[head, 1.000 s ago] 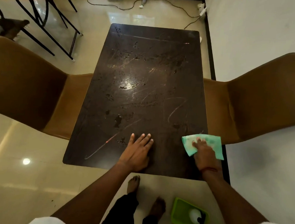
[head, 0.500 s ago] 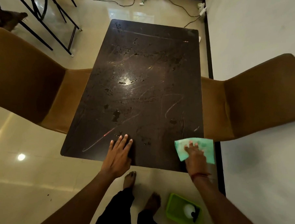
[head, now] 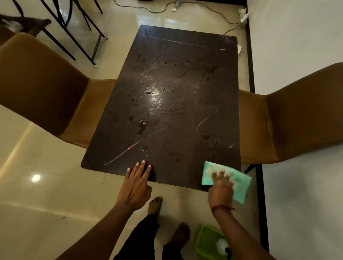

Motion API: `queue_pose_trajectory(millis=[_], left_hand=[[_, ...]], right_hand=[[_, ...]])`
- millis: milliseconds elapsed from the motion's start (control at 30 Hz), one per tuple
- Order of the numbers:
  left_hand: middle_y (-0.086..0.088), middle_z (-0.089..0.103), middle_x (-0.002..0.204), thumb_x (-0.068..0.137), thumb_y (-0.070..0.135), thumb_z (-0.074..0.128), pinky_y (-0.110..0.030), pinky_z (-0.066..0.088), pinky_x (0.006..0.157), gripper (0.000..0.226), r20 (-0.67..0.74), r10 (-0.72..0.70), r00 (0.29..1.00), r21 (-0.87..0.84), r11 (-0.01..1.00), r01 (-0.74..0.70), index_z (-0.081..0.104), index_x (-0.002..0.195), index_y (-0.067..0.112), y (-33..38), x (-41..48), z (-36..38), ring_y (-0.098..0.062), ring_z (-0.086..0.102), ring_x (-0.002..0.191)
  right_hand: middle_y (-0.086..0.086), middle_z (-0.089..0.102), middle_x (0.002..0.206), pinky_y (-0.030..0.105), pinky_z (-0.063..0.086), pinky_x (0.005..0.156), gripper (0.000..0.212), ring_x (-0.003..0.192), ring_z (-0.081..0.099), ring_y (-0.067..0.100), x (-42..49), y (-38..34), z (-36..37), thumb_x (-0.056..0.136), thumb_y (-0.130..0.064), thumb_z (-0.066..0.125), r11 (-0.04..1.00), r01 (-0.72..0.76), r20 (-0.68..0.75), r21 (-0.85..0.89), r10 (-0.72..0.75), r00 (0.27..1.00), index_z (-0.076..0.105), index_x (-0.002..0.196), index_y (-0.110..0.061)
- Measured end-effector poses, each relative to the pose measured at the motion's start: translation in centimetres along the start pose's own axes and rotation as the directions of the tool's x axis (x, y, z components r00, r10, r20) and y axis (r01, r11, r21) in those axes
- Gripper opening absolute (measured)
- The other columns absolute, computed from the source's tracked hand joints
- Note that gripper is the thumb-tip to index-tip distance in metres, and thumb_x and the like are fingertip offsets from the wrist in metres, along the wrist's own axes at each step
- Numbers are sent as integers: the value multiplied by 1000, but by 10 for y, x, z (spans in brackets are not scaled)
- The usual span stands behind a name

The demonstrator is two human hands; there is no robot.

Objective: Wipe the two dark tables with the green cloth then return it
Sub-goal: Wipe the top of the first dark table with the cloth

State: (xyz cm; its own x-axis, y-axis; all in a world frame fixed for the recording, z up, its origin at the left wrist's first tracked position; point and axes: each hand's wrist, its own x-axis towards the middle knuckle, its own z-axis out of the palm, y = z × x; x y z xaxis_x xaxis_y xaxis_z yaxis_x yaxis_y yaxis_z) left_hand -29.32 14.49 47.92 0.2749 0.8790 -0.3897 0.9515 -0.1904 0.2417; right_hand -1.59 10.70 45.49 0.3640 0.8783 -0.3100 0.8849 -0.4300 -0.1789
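1. Head view, room: glossy pale tiled floor (head: 35, 202), white wall (head: 308, 37) on the right, cables (head: 221, 12) lying at the far end. A tan chair (head: 35, 88) is tucked in at the left and another tan chair (head: 305, 116) at the right.
2. Dark bench (head: 167, 110): long side runs away from the person. The top shows streaks, smears and wet spots, so most of it probably still needs wiping.
3. Green cloth (head: 241, 184): at the near right corner of the bench, partly overhanging the edge. Probably a stroke running off the corner.
4. Right hand (head: 221, 189): fingers spread flat on the cloth and pressing it down, not curled round it. The flat palm keeps the cloth in full contact.
5. Left hand (head: 137, 183): fingers straight, flat on the near edge and holding nothing. Likely a brace while leaning in.
6. Green tray (head: 207, 243): on the floor by the feet with something white in it, possibly where the cloth goes back.
7. Second dark bench: not in view.
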Motion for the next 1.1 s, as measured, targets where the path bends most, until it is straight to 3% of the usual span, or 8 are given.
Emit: queue_pose_trajectory(millis=[233,333,433,600,700,833,933,1100], left_hand=[[-5,-3,164,97,30,45,-44,-1,121,71,43,-27,999,17,1000,26,6,156,22,-8,-9,-4,-24,-4,151],[-6,-2,164,97,29,45,-44,0,121,71,33,11,999,21,1000,-12,6,156,21,-20,-3,-8,-25,-3,151],[-6,-2,164,97,29,45,-42,1,121,71,14,39,999,8,999,-39,7,156,20,-37,8,-13,-25,-3,151],[-9,0,164,97,31,45,-41,5,121,69,-12,70,997,-43,997,-70,10,155,20,-65,24,-25,-28,-1,150],[-10,0,164,97,29,44,-40,3,121,68,-29,101,994,-41,994,-102,10,155,18,-88,30,-36,-28,-1,150],[-12,2,163,99,29,44,-37,1,119,67,-40,132,990,-35,990,-134,11,155,16,-119,36,-43,-29,1,150],[-13,3,163,99,29,44,-34,0,117,65,-40,156,987,-38,987,-158,14,155,15,-134,40,-45,-30,3,150],[-12,1,163,100,30,41,-33,-1,117,63,-65,194,979,-44,979,-197,15,155,16,-143,48,-51,-28,1,151]], right_hand=[[15,66,115,54,47,84,62,103,63,40,-2,5,0,48,9,74,797,582,8,-163,-588,809,70,106,-13],[19,56,129,56,42,95,56,119,52,42,15,45,-16,67,12,58,970,243,-19,-5,-243,970,64,118,-11],[24,52,131,51,45,91,51,116,50,44,7,-11,-4,75,5,61,986,-124,-137,113,139,981,59,124,-10],[13,69,110,50,51,82,67,100,65,37,-48,-139,50,37,-5,89,925,380,-84,-11,-379,921,73,100,-17],[9,69,113,47,52,80,48,102,65,31,-40,-115,37,56,-3,71,814,569,-88,-115,-579,811,73,101,-19],[13,54,134,48,40,103,47,126,47,33,-9,-57,21,76,5,52,990,103,-139,98,-89,986,63,118,-11],[20,46,139,47,38,102,51,126,43,39,-14,-108,26,77,3,59,972,-193,-116,135,209,971,57,126,-11],[14,64,121,54,43,90,66,111,58,41,-38,-161,51,50,6,83,960,281,-119,13,-277,953,68,111,-15]])
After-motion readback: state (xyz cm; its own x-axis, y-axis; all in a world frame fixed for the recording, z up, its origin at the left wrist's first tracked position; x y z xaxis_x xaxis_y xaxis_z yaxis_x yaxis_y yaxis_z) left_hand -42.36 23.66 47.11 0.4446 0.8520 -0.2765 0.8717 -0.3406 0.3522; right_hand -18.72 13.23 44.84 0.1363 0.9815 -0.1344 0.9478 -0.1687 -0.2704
